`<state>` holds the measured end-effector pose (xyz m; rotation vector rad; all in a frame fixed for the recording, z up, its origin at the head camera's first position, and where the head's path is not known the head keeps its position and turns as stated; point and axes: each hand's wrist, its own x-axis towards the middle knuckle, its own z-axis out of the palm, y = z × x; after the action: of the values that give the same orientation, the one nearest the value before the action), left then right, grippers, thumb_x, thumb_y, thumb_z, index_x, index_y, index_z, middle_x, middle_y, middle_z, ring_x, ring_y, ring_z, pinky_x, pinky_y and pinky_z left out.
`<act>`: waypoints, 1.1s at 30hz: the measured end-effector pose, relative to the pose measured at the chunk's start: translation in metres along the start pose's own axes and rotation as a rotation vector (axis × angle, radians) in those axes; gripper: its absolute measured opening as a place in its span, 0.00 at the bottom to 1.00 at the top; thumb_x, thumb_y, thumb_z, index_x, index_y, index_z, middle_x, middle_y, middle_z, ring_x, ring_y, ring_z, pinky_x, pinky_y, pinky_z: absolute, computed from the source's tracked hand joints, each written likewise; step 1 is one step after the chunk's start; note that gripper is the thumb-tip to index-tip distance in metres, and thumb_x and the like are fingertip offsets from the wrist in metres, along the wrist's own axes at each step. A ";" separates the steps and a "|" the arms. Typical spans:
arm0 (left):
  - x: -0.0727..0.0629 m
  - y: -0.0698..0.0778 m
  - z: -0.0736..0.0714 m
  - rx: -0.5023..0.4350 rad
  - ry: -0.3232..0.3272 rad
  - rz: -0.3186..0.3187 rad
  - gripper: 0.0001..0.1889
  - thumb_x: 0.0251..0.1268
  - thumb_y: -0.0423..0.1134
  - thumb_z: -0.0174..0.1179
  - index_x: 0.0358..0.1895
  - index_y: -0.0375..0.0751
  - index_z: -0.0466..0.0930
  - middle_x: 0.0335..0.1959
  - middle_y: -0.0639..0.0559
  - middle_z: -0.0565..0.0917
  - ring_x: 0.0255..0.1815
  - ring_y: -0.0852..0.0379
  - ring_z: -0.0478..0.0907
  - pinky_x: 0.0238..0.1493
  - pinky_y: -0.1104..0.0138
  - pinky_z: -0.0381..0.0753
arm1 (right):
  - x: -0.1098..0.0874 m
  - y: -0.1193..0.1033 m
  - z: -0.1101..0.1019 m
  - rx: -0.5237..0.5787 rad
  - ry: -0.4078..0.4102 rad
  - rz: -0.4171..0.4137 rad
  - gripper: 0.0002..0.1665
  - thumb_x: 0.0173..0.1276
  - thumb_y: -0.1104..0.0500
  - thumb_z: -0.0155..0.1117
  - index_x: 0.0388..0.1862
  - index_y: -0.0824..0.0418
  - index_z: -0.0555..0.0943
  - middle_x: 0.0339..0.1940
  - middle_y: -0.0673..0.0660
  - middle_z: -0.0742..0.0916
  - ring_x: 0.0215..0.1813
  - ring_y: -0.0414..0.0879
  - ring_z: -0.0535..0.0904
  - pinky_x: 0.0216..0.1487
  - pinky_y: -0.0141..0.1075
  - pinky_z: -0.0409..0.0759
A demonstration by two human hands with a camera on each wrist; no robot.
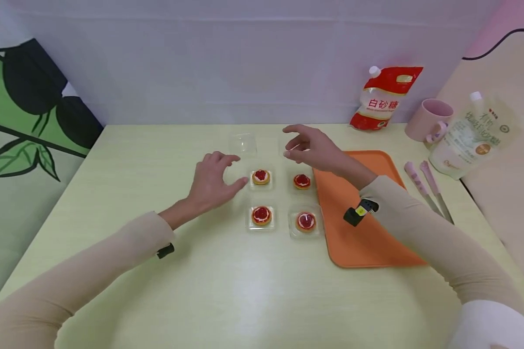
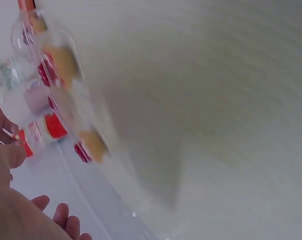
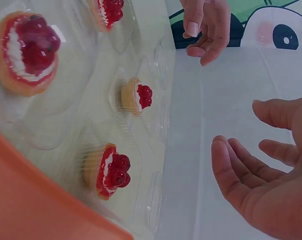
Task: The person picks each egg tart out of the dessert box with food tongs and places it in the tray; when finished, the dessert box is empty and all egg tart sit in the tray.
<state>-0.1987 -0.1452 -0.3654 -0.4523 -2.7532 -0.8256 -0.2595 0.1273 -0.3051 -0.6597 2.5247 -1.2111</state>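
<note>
My left hand (image 1: 214, 180) hovers with thumb and fingers apart, just left of the back-left berry tart (image 1: 260, 177). Over the far side of the back-right tart (image 1: 302, 182) hangs my right hand (image 1: 309, 145), its fingers loosely bent. Neither hand holds anything. Both back tarts sit in clear plastic boxes, with a transparent lid (image 1: 243, 144) lying open behind the left one. My right hand partly hides the lid behind the right one. Nearer me are the front-left tart (image 1: 261, 215) and the front-right tart (image 3: 28, 55); a clear cover shows over the front-right one.
An orange tray (image 1: 358, 242) lies right of the boxes, under my right forearm. Two pink-handled utensils (image 1: 419, 182) lie beyond it. A red-and-white sugar pouch (image 1: 377, 104), a pink mug (image 1: 425, 121) and a pale pouch (image 1: 467, 140) stand at the back right.
</note>
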 end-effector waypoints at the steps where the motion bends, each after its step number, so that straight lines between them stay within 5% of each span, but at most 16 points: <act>1: -0.002 0.007 0.003 0.004 -0.028 0.014 0.28 0.59 0.51 0.67 0.60 0.40 0.78 0.50 0.38 0.79 0.54 0.41 0.71 0.54 0.45 0.67 | -0.005 0.002 -0.001 -0.010 0.004 -0.005 0.35 0.71 0.58 0.65 0.74 0.57 0.66 0.55 0.63 0.84 0.55 0.55 0.83 0.56 0.45 0.82; 8: -0.011 0.044 0.021 0.066 -0.230 0.089 0.35 0.56 0.58 0.68 0.65 0.46 0.75 0.55 0.45 0.76 0.61 0.45 0.68 0.59 0.47 0.66 | -0.033 0.009 0.000 -0.054 0.000 -0.022 0.37 0.68 0.59 0.69 0.74 0.57 0.66 0.55 0.61 0.84 0.56 0.54 0.82 0.60 0.49 0.80; 17: -0.017 0.071 0.044 0.104 -0.390 0.207 0.40 0.50 0.63 0.71 0.66 0.49 0.73 0.58 0.49 0.76 0.63 0.49 0.68 0.62 0.48 0.63 | -0.059 0.021 0.011 -0.131 -0.040 -0.019 0.31 0.66 0.61 0.70 0.66 0.63 0.72 0.54 0.64 0.84 0.57 0.55 0.81 0.59 0.51 0.80; 23: -0.016 0.077 0.055 0.119 -0.460 0.215 0.39 0.51 0.62 0.71 0.66 0.50 0.73 0.57 0.49 0.77 0.64 0.49 0.68 0.65 0.48 0.61 | -0.071 0.036 0.018 -0.180 -0.057 -0.006 0.20 0.64 0.62 0.72 0.51 0.67 0.78 0.49 0.63 0.85 0.53 0.55 0.81 0.56 0.51 0.81; 33: -0.013 0.082 0.065 0.155 -0.504 0.256 0.39 0.50 0.64 0.71 0.65 0.52 0.74 0.56 0.52 0.79 0.61 0.52 0.68 0.55 0.54 0.61 | -0.086 0.044 0.024 -0.242 -0.111 -0.008 0.24 0.62 0.60 0.74 0.54 0.67 0.79 0.52 0.61 0.85 0.57 0.56 0.80 0.60 0.51 0.79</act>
<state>-0.1655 -0.0461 -0.3817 -1.0813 -3.0727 -0.4784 -0.1878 0.1790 -0.3507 -0.7698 2.5981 -0.8526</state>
